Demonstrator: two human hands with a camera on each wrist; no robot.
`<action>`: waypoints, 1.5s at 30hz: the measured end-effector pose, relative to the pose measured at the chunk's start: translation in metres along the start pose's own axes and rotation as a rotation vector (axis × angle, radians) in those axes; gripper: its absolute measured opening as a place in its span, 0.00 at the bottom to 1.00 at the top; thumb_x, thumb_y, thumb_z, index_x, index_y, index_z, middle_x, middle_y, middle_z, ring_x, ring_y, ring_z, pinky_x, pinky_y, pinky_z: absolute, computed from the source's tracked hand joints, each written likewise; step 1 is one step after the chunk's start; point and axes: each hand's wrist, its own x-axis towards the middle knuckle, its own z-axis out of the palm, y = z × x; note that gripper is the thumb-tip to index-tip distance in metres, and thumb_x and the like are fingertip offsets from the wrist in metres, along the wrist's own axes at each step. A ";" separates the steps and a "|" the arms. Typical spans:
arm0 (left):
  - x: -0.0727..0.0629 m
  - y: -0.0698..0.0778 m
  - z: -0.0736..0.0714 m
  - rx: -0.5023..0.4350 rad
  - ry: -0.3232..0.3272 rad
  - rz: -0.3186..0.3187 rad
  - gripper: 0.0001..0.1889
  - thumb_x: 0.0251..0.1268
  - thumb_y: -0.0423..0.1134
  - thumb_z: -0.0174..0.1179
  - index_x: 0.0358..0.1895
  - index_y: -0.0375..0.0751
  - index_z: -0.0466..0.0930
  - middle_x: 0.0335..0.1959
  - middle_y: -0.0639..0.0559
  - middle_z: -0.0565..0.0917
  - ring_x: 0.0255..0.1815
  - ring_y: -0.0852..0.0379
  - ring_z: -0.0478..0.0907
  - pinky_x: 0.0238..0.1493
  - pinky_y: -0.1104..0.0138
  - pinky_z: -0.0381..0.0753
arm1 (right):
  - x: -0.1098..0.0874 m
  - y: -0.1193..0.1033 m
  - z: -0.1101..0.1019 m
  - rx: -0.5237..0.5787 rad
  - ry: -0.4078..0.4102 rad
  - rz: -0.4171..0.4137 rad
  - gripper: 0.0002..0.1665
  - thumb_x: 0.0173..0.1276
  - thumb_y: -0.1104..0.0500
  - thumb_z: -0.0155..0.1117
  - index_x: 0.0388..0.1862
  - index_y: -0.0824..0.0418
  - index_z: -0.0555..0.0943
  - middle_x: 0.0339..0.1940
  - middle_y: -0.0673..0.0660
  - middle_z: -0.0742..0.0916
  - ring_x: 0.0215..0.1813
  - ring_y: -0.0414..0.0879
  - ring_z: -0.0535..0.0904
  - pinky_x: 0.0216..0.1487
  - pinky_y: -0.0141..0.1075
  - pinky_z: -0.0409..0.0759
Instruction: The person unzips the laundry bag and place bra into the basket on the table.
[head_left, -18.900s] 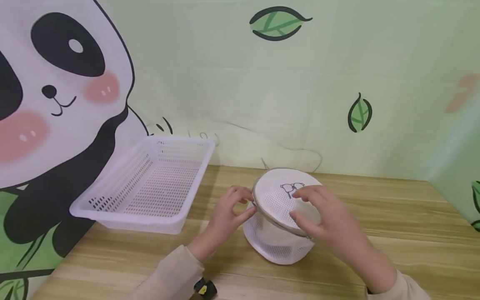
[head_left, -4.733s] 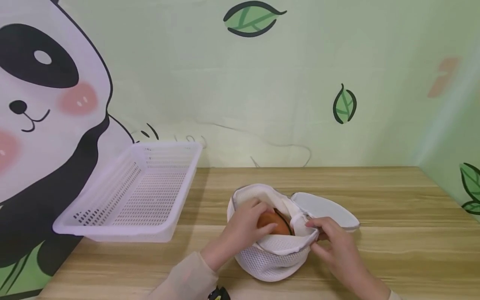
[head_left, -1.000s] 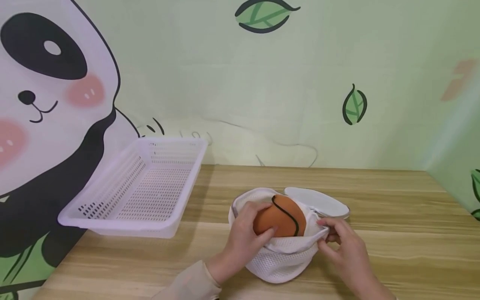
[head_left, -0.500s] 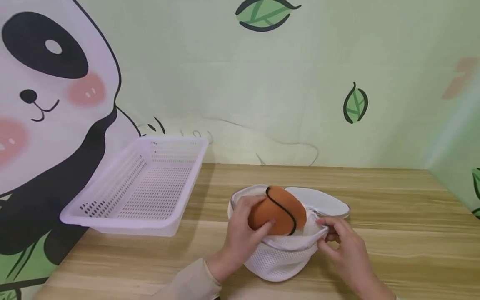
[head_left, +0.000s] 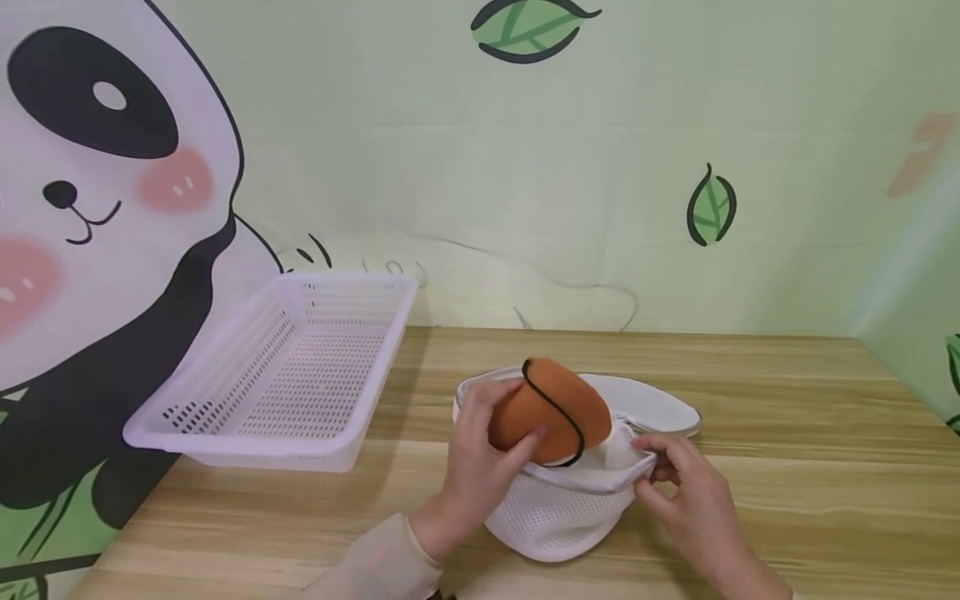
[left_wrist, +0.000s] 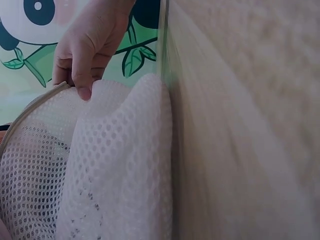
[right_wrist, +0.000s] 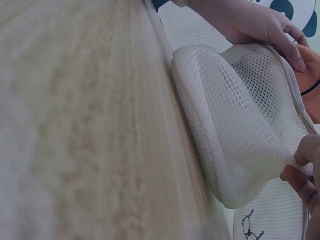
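Note:
An orange toy basketball (head_left: 555, 408) with a black curved line rises through the mouth of a white mesh laundry bag (head_left: 558, 521). My left hand (head_left: 474, 458) grips it from the left, thumb on the near side and fingers behind. In the right wrist view the ball (right_wrist: 309, 85) has a ribbed, cloth-like surface. At the bag's right rim, my right hand (head_left: 686, 487) pinches the zipped edge between thumb and fingers; the left wrist view shows this right hand (left_wrist: 90, 47) on the rim too. The bag's round lid (head_left: 648, 402) lies folded back behind that hand.
A white plastic basket (head_left: 247, 454) with slotted sides stands on the wooden table (head_left: 787, 517), left of the bag. Behind the table's far edge hangs a pale green backdrop (head_left: 420, 150) printed with a panda and leaves.
Earlier the bag was closed, then its lid was turned back to the right. Over the last second my left hand has raised the basketball up and slightly left. My right hand has stayed at the rim.

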 end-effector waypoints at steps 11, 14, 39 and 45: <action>0.006 0.003 -0.005 -0.032 0.022 -0.005 0.27 0.46 0.31 0.72 0.53 0.35 0.73 0.49 0.42 0.78 0.52 0.48 0.75 0.52 0.62 0.78 | 0.000 0.000 0.001 0.009 0.014 -0.019 0.26 0.40 0.82 0.67 0.40 0.65 0.80 0.36 0.53 0.82 0.32 0.24 0.73 0.31 0.17 0.75; 0.008 0.005 -0.006 -0.033 0.025 -0.012 0.28 0.46 0.31 0.72 0.53 0.35 0.73 0.49 0.42 0.78 0.51 0.48 0.76 0.52 0.63 0.78 | 0.000 0.000 0.001 0.006 0.011 -0.022 0.26 0.39 0.82 0.67 0.40 0.65 0.81 0.37 0.53 0.82 0.32 0.24 0.73 0.32 0.16 0.75; 0.024 0.021 -0.023 -0.123 0.137 0.001 0.29 0.42 0.25 0.71 0.52 0.29 0.73 0.46 0.36 0.78 0.49 0.50 0.76 0.49 0.69 0.79 | 0.001 -0.002 0.000 -0.003 0.018 -0.070 0.28 0.35 0.84 0.65 0.39 0.66 0.80 0.37 0.54 0.83 0.32 0.25 0.74 0.33 0.15 0.74; 0.025 0.024 -0.026 -0.149 0.149 0.001 0.29 0.42 0.24 0.71 0.52 0.27 0.72 0.47 0.35 0.77 0.50 0.52 0.75 0.49 0.70 0.79 | 0.001 -0.001 0.001 0.000 0.018 -0.077 0.28 0.35 0.84 0.66 0.39 0.66 0.80 0.38 0.55 0.83 0.32 0.25 0.74 0.34 0.15 0.75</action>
